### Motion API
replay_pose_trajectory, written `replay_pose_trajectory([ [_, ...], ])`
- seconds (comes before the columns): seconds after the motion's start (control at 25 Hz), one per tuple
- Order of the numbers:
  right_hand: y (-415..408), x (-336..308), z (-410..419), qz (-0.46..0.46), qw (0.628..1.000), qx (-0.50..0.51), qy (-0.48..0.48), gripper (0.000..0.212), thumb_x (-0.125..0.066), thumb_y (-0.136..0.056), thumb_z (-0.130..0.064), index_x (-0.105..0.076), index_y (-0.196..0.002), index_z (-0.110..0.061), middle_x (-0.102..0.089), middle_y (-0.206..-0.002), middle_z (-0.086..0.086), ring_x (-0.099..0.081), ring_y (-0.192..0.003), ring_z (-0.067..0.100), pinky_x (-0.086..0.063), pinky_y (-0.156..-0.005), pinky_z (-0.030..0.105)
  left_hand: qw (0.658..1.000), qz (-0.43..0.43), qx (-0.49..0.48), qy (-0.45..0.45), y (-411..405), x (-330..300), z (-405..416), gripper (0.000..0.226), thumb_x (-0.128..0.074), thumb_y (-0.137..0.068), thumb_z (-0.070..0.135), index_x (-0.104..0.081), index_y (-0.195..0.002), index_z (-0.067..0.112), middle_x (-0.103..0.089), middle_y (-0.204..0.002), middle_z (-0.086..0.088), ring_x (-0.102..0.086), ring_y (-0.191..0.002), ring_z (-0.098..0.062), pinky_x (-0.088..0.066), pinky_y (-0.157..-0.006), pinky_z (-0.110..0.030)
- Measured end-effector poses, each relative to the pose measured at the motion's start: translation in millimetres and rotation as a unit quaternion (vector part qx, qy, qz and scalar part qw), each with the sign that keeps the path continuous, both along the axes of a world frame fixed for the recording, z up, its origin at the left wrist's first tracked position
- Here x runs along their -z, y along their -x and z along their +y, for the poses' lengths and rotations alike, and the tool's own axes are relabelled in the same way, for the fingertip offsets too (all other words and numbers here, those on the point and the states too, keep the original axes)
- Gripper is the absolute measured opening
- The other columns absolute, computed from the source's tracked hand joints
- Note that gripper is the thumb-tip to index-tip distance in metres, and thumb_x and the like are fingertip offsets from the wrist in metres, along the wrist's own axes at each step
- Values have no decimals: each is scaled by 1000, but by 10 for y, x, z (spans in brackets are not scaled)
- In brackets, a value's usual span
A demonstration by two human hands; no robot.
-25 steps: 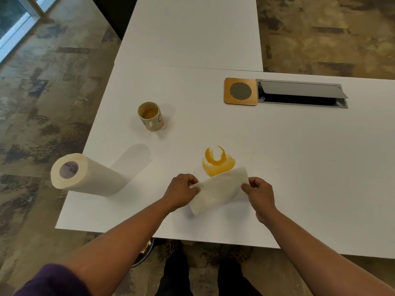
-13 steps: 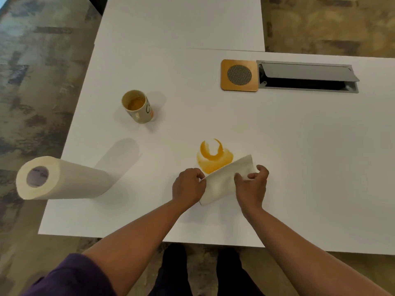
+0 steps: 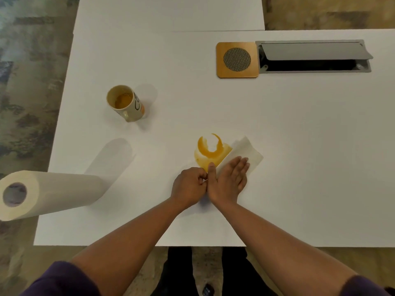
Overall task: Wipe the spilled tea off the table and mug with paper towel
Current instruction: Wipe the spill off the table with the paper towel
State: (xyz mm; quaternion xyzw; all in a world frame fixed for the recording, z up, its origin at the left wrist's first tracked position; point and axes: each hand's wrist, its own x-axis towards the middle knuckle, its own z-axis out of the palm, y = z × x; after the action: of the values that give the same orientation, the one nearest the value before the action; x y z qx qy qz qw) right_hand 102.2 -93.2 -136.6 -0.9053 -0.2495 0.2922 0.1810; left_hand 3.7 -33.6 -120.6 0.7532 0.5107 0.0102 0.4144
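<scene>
An amber tea spill point(image 3: 210, 153) with a ring-shaped mark lies on the white table point(image 3: 299, 146). A folded white paper towel sheet point(image 3: 248, 151) rests flat just right of the spill, touching its edge. My right hand point(image 3: 229, 180) presses flat on the near part of the sheet, fingers extended. My left hand point(image 3: 190, 186) is curled beside it, pinching the sheet's near corner, though that corner is hidden. A beige mug point(image 3: 126, 103) with tea in it stands upright at the left, apart from both hands.
A paper towel roll point(image 3: 51, 194) lies on its side at the table's left edge, overhanging it. A wooden square with a mesh disc point(image 3: 237, 59) and an open cable hatch point(image 3: 314, 56) sit at the back right. The table's near edge is close to my body.
The sheet went from held up between both hands to folded and laid flat beside the spill. My right hand opened and now presses on it; my left hand closed in beside it.
</scene>
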Motion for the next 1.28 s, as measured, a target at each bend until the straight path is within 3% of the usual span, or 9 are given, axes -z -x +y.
replay_pose_trajectory([
  [0.12, -53, 42, 97, -9, 1000, -9, 19, 91, -32, -96, -57, 14, -156, -6, 19, -167, 13, 23, -152, 23, 7, -123, 44, 1000, -13, 19, 5, 37, 24, 21, 23, -63, -78, 20, -55, -60, 31, -55, -59, 9, -55, -60, -11, -44, -55, -30],
  [0.24, -132, 63, 173, -39, 998, -26, 32, 80, -27, -94, -40, 8, -157, -5, 13, -168, 14, 17, -154, 26, 5, -122, 44, 999, -42, 8, -7, 132, 34, 75, 9, -65, -81, 39, -64, -74, 33, -61, -68, 11, -58, -67, -7, -46, -59, -25],
  [0.32, -176, 60, 215, -66, 996, -52, 32, 79, -22, -91, -37, 4, -158, -5, 8, -168, 14, 12, -155, 27, 1, -123, 44, 995, -61, -18, -80, 252, 62, 198, 20, -57, -87, 49, -65, -82, 32, -63, -78, 11, -57, -74, -8, -45, -65, -26],
  [0.44, -236, 70, 297, -99, 990, -100, 22, 77, -20, -90, -32, 0, -159, -5, 4, -169, 13, 9, -155, 26, -1, -123, 43, 980, -38, -33, -191, 470, 161, 448, 33, -45, -97, 45, -67, -98, 21, -65, -97, 1, -54, -89, -22, -42, -81, -36],
  [0.6, -318, 114, 459, -94, 976, -195, -17, 78, -12, -88, -35, -4, -160, -8, 4, -169, 10, 10, -155, 23, 3, -122, 39, 981, -37, -51, -184, 602, 319, 558, 36, -35, -99, 36, -63, -105, 14, -61, -103, -4, -49, -97, -30, -37, -91, -40],
  [0.84, -448, 145, 471, -86, 913, -396, -40, 77, -11, -88, -40, -1, -160, -14, 6, -169, 7, 12, -155, 20, 2, -124, 39, 977, -72, -77, -184, 604, 393, 576, 31, -36, -97, 30, -62, -104, 13, -60, -100, -2, -46, -95, -23, -32, -89, -31],
  [1.16, -530, 50, 375, -85, 840, -536, -18, 76, -19, -90, -35, 3, -160, -14, 13, -169, 7, 16, -154, 20, 4, -124, 39, 975, -97, -92, -179, 582, 364, 572, 31, -38, -95, 27, -63, -104, 12, -60, -98, 1, -46, -94, -21, -36, -87, -33],
  [1.28, -483, 32, 295, -96, 809, -579, -24, 76, -24, -91, -32, 0, -160, -13, 9, -169, 8, 14, -155, 22, 3, -125, 39, 962, -132, -192, -140, 485, 281, 587, 27, -41, -95, 23, -64, -103, 10, -61, -100, 4, -51, -96, -21, -43, -88, -42],
])
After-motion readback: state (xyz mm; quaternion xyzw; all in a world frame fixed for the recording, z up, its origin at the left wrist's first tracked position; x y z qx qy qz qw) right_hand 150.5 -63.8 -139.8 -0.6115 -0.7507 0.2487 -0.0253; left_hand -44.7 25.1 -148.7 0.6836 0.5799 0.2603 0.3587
